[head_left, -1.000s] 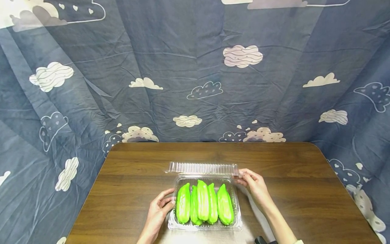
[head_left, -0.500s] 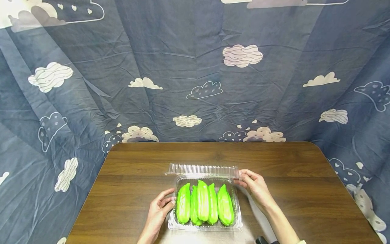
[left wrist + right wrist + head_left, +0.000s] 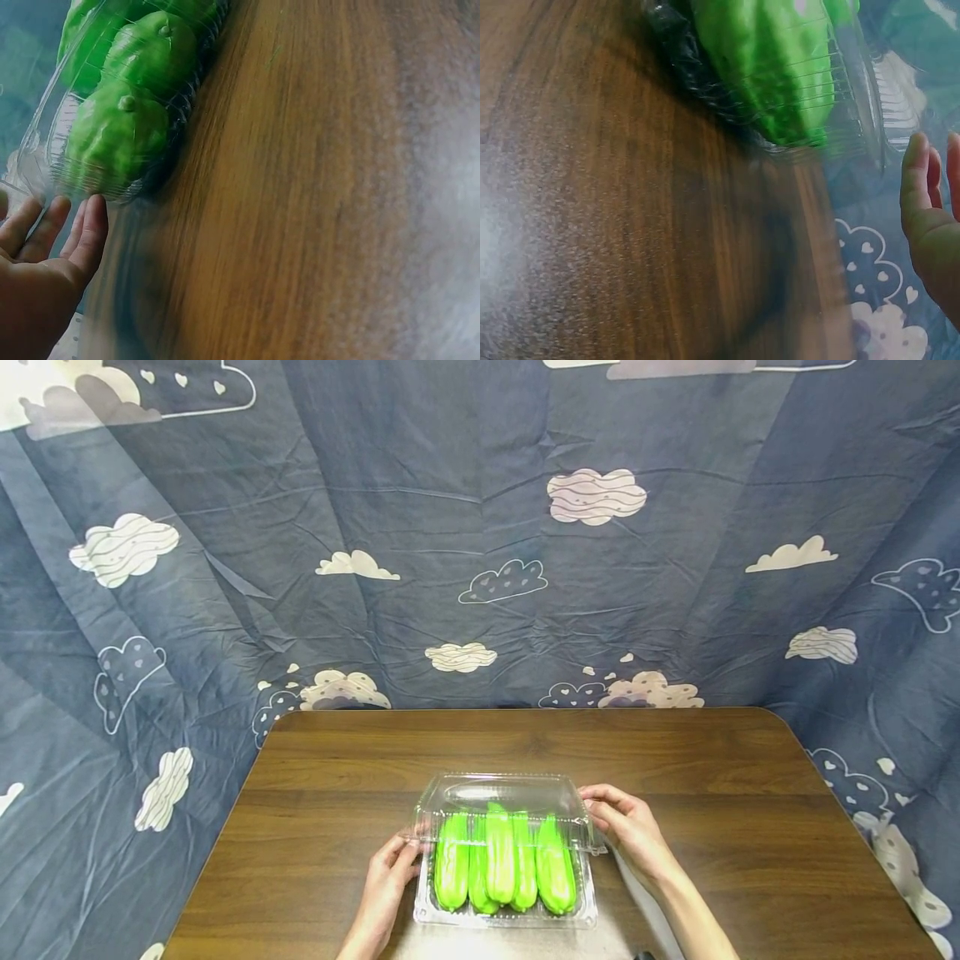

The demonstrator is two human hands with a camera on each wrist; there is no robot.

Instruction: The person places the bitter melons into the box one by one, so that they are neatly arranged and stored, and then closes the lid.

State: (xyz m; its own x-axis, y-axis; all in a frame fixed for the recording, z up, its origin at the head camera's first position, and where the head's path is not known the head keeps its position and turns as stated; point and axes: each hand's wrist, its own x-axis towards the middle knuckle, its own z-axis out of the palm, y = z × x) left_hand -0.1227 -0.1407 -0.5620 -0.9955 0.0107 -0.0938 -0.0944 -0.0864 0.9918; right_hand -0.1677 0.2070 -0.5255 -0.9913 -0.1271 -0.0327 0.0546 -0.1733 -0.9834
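In the head view, a clear plastic clamshell box [image 3: 504,920] stands on the table with several green, ribbed, elongated vegetables [image 3: 452,864] lying side by side in it. Its ribbed clear lid [image 3: 487,795] is tilted over the back half, and the front half is uncovered. My left hand [image 3: 385,882] is at the box's left side; in the left wrist view its nearly straight fingers [image 3: 93,225] reach the end of the box. On the right, my right hand [image 3: 633,829] has its extended fingertips at the lid's back right corner. The right wrist view shows these fingers [image 3: 915,176] straight beside the lid.
The box is near the front of a brown wood-grain table [image 3: 315,827]. Behind the table hangs a dark blue curtain [image 3: 420,610] with cloud prints. A small black object [image 3: 643,955] shows at the bottom edge, right of the box.
The lid has swung forward and down from upright behind the box to over its back half. My right hand has shifted slightly forward with it; my left fingers have moved slightly at the box's side.
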